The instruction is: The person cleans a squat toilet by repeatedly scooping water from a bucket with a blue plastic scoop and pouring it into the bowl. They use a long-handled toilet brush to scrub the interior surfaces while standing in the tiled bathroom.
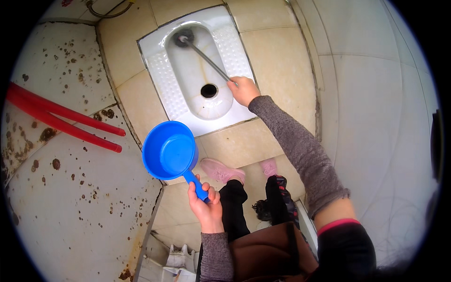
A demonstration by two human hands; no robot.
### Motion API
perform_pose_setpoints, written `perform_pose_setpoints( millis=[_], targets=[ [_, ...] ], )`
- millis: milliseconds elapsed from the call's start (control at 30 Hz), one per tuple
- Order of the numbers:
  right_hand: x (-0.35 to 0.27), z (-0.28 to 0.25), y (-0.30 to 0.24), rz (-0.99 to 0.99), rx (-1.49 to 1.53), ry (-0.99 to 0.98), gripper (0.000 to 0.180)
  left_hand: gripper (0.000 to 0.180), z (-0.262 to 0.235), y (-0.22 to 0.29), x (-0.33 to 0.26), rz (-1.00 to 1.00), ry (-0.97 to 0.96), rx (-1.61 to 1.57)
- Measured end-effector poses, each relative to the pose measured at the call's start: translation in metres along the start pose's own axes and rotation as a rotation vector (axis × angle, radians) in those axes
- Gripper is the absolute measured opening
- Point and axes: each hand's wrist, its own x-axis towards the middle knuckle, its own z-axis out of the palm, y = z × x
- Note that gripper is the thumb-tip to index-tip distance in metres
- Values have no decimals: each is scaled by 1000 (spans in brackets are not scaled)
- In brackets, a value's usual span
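My right hand [244, 91] grips the handle end of a toilet brush [206, 58], its fingers wrapped round the grey stick. The dark bristle head lies against the far end of the bowl of a white squat toilet [181, 101] set in the floor. Nearer to me, the round drain hole shows dark in the bowl. My left hand [206, 207] is closed round the handle of a blue plastic dipper [170, 149], held up left of my feet. The dipper's inside faces up; whether it holds a little water I cannot tell.
Two red hoses [66, 117] reach in from the left before a stained, rust-spotted white panel [94, 183]. A metal flexible hose [110, 13] hangs at the far left. Beige tiles [282, 61] surround the toilet, and a pale wall [371, 117] rises on the right. My pink shoes [221, 170] stand below the toilet.
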Motion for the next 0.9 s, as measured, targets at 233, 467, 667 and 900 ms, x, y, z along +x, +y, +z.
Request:
perform_pose_setpoints(
  millis=[233, 467, 667, 900],
  targets=[
    [-36, 3, 11, 63, -84, 104, 23, 31, -8, 4, 0, 16, 46, -62],
    [-5, 15, -1, -163, -530, -144, 18, 30, -2, 1, -1, 6, 26, -81],
    [34, -59, 10, -218, -685, -167, 19, 29, -4, 0, -4, 10, 50, -58],
    [-57, -67, 35, -22, -575, -17, 21, 29, 2, 5, -4, 28, 58, -77]
  ],
)
